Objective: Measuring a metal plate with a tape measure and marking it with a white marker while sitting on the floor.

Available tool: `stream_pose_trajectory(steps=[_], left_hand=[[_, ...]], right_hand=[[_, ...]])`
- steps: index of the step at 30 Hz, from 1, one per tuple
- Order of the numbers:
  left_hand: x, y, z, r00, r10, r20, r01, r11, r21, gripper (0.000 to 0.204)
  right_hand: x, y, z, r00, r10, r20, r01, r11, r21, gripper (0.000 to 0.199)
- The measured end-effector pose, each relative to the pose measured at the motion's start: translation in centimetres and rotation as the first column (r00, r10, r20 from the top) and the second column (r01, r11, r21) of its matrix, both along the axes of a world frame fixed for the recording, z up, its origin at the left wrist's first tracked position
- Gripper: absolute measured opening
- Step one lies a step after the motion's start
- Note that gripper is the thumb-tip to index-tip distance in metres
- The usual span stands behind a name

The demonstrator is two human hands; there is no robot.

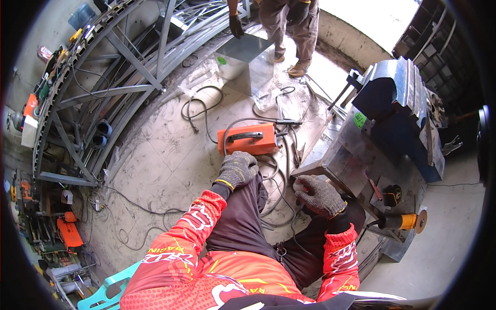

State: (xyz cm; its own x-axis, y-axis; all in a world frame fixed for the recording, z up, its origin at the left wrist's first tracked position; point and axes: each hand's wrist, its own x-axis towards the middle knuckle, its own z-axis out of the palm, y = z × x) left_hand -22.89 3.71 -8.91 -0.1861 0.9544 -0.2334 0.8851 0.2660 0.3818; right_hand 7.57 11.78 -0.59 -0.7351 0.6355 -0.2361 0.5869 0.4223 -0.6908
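Observation:
My left hand [237, 169], in a grey knit glove with a yellow cuff edge, rests on my left knee with its fingers curled in and nothing visible in them. Just beyond it on the floor sits an orange box-shaped welding machine [248, 139] with a black handle and cables. In a matching glove, my right hand [321, 197] lies over my right knee, its fingers loosely bent and apart, near the edge of a sheet-metal box [341, 165]. On that metal lie a red pen-like tool [374, 189], a black-and-yellow tape measure [392, 196] and a yellow angle grinder [400, 222].
Another person [289, 26] stands at the far side, with a gloved hand by a shiny sheet-metal box [245, 64]. Black cables [204, 106] loop over the floor. A steel rack [111, 93] with long metal bars lines the left. A turquoise chair [111, 289] shows lower left.

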Motion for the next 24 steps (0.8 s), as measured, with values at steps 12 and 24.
stream_pose_trajectory(steps=[12, 24], left_hand=[[0.1, 0.0, 0.1, 1.0, -0.001, -0.009, 0.001, 1.0, 0.013, 0.031], [0.2, -0.1, 0.2, 1.0, 0.008, -0.005, -0.008, 0.997, 0.079, 0.029]], right_hand=[[0.0, 0.0, -0.1, 1.0, -0.016, 0.018, 0.017, 0.999, -0.027, 0.047], [-0.1, 0.0, 0.6, 1.0, -0.004, -0.014, 0.004, 1.0, -0.012, 0.043]])
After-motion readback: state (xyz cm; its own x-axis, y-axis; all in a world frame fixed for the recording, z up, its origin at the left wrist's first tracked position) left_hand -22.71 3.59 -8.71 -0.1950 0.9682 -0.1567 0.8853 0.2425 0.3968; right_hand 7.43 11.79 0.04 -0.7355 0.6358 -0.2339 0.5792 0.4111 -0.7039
